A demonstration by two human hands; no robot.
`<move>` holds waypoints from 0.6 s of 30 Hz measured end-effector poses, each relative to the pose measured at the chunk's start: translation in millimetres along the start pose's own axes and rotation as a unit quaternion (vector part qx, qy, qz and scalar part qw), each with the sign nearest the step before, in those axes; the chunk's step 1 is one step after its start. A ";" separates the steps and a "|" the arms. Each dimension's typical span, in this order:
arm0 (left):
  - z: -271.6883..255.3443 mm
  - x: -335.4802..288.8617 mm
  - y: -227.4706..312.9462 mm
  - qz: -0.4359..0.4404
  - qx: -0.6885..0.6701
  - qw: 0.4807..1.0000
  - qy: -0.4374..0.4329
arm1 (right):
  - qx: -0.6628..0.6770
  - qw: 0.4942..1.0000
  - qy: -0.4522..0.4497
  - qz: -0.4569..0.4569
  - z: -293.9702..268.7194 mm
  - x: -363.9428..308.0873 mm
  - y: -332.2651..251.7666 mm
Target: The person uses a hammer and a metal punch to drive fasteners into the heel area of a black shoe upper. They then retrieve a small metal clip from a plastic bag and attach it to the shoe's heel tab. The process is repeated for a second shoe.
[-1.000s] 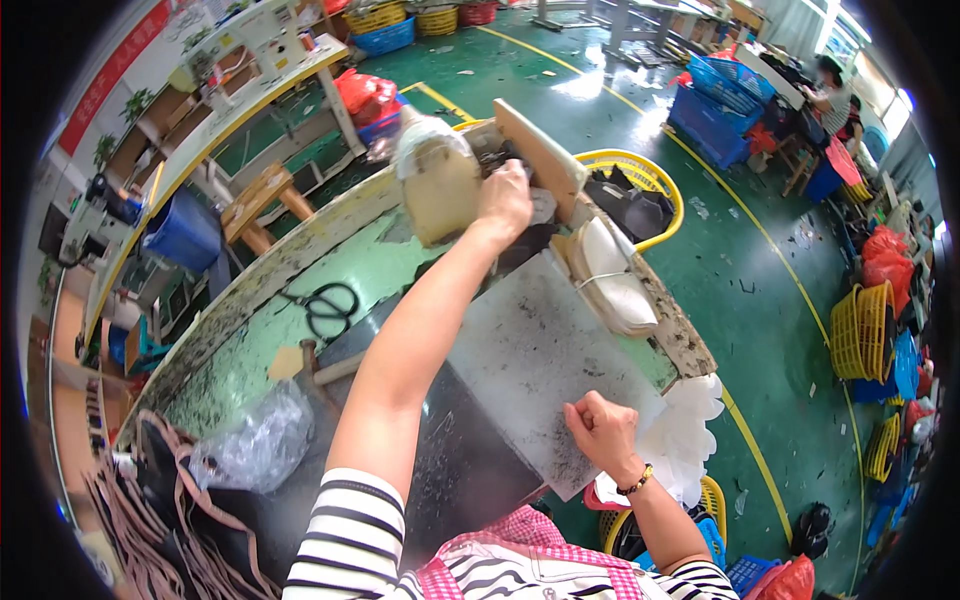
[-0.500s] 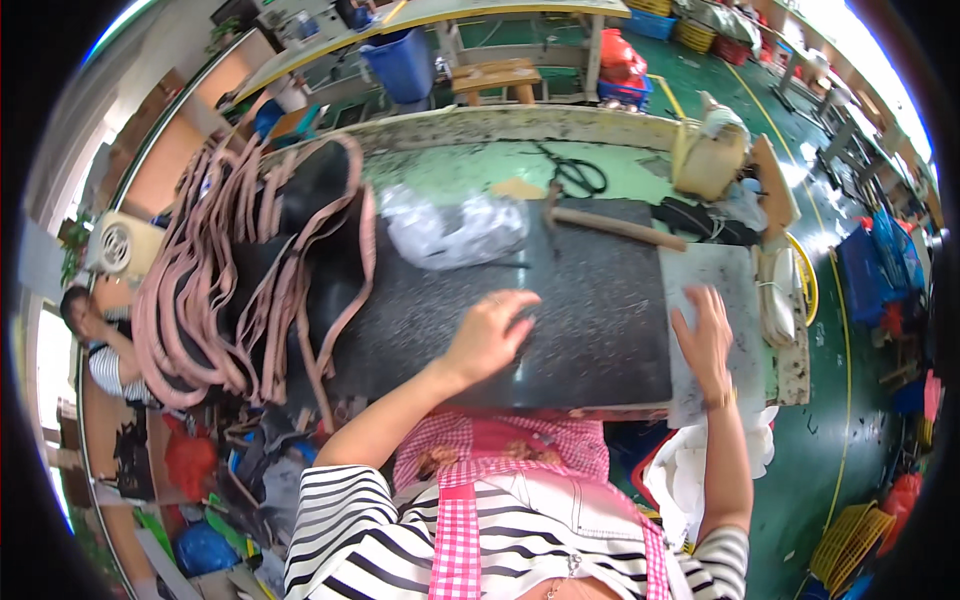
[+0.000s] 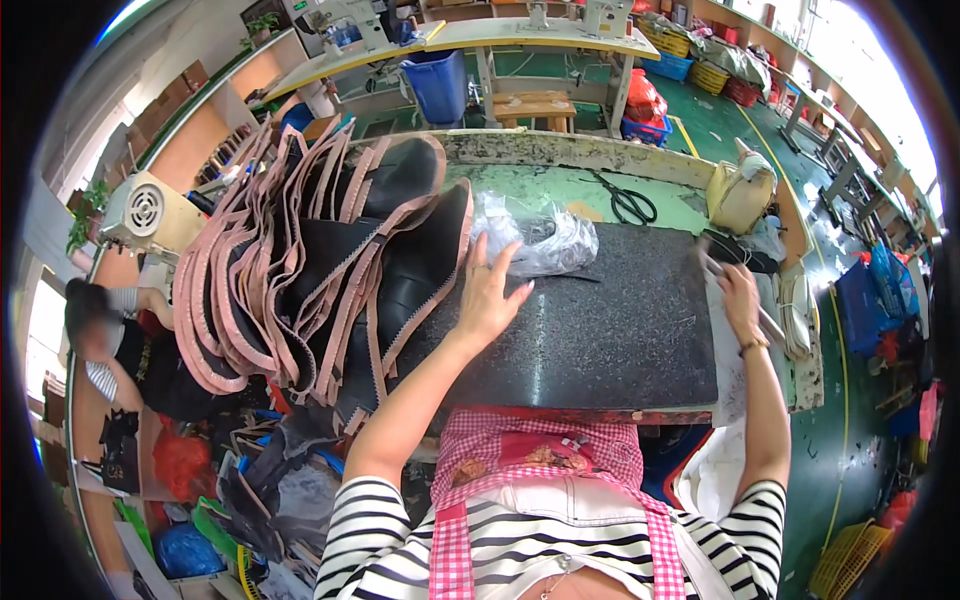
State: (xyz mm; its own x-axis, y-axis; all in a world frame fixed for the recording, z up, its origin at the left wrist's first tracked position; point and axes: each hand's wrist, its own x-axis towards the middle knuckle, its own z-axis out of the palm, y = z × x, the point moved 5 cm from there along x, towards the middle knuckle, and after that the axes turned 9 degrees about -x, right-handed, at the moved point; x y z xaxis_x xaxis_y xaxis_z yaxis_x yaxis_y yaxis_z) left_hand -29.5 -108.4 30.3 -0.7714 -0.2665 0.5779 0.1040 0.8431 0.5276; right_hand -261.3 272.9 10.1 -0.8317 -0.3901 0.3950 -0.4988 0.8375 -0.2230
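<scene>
Where the left hand (image 3: 488, 300) is, a plastic bag (image 3: 562, 247) lies before scissors (image 3: 630, 204)

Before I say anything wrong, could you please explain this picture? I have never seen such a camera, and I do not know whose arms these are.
No machine here: these are a person's bare arms, seen from a wide fisheye camera on their head, so edges bend. On the green bench top lie a dark slab, pink-edged black pieces, scissors and a clear plastic bag. The left hand is open beside the bag; the right hand holds a hammer.
</scene>
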 end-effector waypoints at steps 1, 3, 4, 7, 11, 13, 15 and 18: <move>7.2 7.3 0.6 -0.029 -0.021 0.999 -0.027 | -0.044 0.999 0.016 0.005 -7.1 -21.3 43.5; 11.2 21.2 1.8 -0.087 -0.049 0.992 -0.081 | -0.069 0.997 -0.009 0.044 -22.3 -59.5 84.3; 10.5 26.4 7.9 -0.034 -0.027 0.997 -0.060 | -0.079 0.996 -0.011 0.047 -29.6 -68.7 86.1; 21.7 39.2 16.1 0.140 0.145 0.977 -0.070 | -0.112 0.990 -0.053 0.070 -35.3 -64.9 80.0; 61.6 23.5 7.1 0.130 0.258 0.883 -0.369 | 0.138 0.978 -0.013 -0.155 -36.4 22.1 -145.6; 64.9 15.9 19.1 0.226 0.252 0.911 -0.236 | 0.265 0.927 -0.099 -0.248 -15.0 34.7 -244.1; 66.5 11.0 18.1 0.266 0.226 0.930 -0.117 | 0.135 0.900 -0.280 -0.304 33.1 44.4 -300.1; 44.0 26.1 4.9 -0.037 -0.003 0.974 -0.222 | -0.097 0.959 -0.189 -0.187 89.7 67.9 -251.0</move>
State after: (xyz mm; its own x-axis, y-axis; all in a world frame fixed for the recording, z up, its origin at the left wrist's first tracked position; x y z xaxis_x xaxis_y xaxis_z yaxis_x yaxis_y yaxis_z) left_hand -76.7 -90.6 20.6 -0.9722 -0.0967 0.2134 0.0413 0.8260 0.5622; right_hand -214.4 1.9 13.0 -0.6505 -0.7574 0.0564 -0.7553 0.6529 0.0566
